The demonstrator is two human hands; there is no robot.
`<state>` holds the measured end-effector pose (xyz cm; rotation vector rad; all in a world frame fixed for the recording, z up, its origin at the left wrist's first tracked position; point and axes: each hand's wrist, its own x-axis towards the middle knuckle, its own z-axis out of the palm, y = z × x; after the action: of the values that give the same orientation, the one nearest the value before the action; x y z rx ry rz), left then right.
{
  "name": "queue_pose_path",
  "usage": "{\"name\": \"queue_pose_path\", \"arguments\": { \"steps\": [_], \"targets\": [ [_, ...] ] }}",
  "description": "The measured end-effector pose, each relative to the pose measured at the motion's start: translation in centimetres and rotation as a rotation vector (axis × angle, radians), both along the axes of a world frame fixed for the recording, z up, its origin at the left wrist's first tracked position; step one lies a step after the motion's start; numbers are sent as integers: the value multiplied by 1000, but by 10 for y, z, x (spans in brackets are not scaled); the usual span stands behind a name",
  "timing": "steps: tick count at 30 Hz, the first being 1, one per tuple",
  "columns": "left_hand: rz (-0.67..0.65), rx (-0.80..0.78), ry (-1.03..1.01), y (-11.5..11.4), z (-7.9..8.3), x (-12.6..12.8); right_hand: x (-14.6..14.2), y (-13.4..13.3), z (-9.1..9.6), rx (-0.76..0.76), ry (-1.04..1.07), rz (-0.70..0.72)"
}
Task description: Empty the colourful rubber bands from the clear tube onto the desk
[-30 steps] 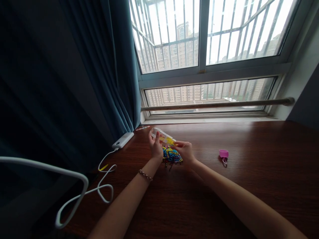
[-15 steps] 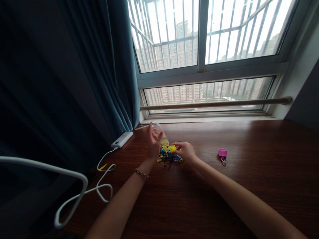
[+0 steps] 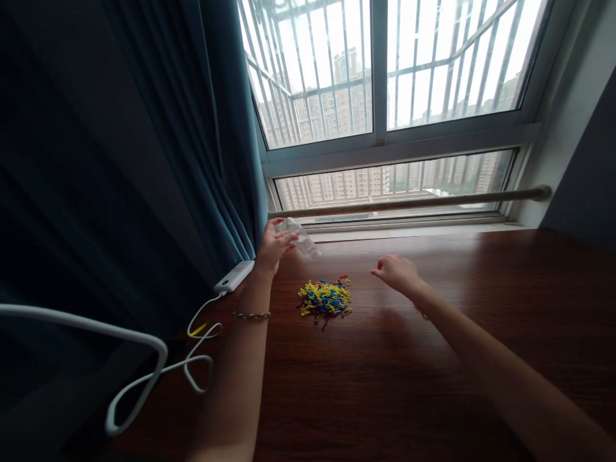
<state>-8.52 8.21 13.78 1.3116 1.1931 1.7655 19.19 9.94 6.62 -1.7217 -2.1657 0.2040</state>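
Observation:
A heap of small coloured rubber bands (image 3: 326,298), mostly yellow and blue, lies on the dark wooden table (image 3: 385,372). My left hand (image 3: 273,245) is raised at the far left near the curtain, its fingers closed round a clear plastic bottle (image 3: 299,237) that looks empty. My right hand (image 3: 397,272) hovers to the right of the heap, fingers loosely curled, holding nothing that I can see. A beaded bracelet (image 3: 251,315) sits on my left wrist.
A white power bank (image 3: 234,276) lies at the table's left edge with a white cable (image 3: 192,359) looping off it. A dark teal curtain (image 3: 192,128) hangs at the left. A barred window (image 3: 385,96) and a metal rail (image 3: 409,201) run behind the table.
My left hand lifted the bottle away to the back left, leaving the bands in a heap on the table. My right hand drew off to the right. The pink object is hidden now.

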Motion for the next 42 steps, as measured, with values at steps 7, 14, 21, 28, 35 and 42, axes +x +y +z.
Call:
{"name": "queue_pose_path", "arguments": {
  "steps": [7,14,21,28,35,42],
  "targets": [
    [-64,-144,-138,12,1,6,36,19,-5,-408,-228,-230],
    [-115,-285,21,24,-19,1,49,39,-20,-376,-243,-180],
    [-222,-465,253,34,-33,-13,57,33,-20,-418,-212,-10],
    [-213,-479,346,30,-30,16,41,32,-15,-155,-12,171],
    [-363,-458,194,29,-33,34,10,15,-12,207,354,480],
    [-472,-475,180,25,-31,48,7,6,-9,285,285,448]
  ]
}}
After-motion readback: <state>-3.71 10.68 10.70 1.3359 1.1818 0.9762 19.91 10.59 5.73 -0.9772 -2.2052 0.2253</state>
